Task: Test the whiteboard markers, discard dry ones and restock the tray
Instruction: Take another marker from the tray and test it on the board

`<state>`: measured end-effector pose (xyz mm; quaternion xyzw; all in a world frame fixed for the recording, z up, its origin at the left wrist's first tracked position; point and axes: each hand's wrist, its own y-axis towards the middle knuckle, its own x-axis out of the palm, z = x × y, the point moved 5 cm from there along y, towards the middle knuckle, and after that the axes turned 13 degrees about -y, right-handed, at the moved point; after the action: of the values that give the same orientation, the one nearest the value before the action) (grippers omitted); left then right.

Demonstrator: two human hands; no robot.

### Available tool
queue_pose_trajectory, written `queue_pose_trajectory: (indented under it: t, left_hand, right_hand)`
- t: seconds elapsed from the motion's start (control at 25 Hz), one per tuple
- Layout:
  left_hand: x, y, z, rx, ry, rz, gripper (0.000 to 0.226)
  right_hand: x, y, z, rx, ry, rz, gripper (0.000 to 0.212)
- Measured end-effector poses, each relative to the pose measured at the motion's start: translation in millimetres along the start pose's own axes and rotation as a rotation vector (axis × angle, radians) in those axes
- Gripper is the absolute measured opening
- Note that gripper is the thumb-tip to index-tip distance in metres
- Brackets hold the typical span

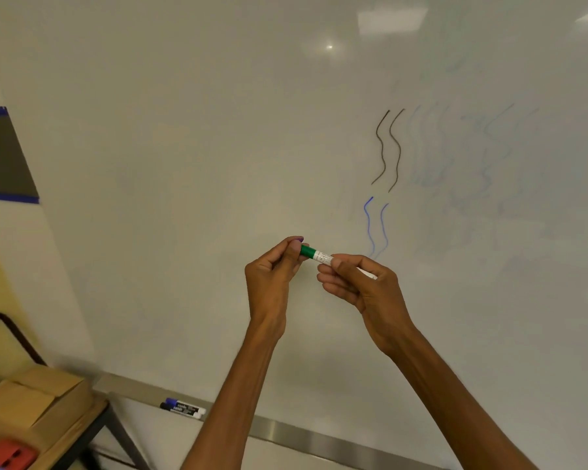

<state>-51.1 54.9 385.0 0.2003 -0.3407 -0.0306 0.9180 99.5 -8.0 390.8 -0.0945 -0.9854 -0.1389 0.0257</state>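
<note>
Now, green marker [319, 256] up.
Left fingers [296, 247] pinch cap [308, 251], right fingers [345, 265] clamp barrel; black, blue strokes [382, 149] drawn; two markers [182, 407] in tray [286, 430].

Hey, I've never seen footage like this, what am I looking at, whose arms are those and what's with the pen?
There is no machine here: the single picture comes from a camera worn on a person's head, looking forward and down, so the arms are the wearer's own. The left hand pinches the green cap end of a marker, and the right hand holds its white barrel. Behind them is a whiteboard with black squiggles and blue squiggles. On the metal tray below lie two more markers. A cardboard box sits lower left.
</note>
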Motion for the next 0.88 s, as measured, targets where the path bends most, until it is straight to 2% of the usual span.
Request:
queue_pose_trajectory:
  t: [0.08,0.2,0.32,0.64,0.88]
  left_hand:
    - [-14.3,0.1,0.4,0.01,0.042,0.027,0.019]
    - [-49.0,-3.0,-0.4,0.013,0.033,0.164,0.019]
    - [-97.5,-9.6,-4.5,-0.03,0.042,0.282,0.02]
    - [-219.0,-44.7,-14.8,-0.127,0.145,0.515,0.017]
    - [-316.8,-90.7,-25.1,-0.275,0.292,0.673,0.016]
  right_hand:
    - [9.1,-1.2,13.1,0.029,-0.057,-0.043,0.022]
    - [24.6,-1.3,40.4,0.087,-0.074,-0.025,0.02]
    - [34.0,-0.4,73.8,0.156,-0.034,0.013,0.016]
    - [90.7,-12.2,172.6,0.362,-0.076,-0.016,0.015]
    - [133.1,-40.4,259.1,0.516,-0.259,-0.057,0.005]
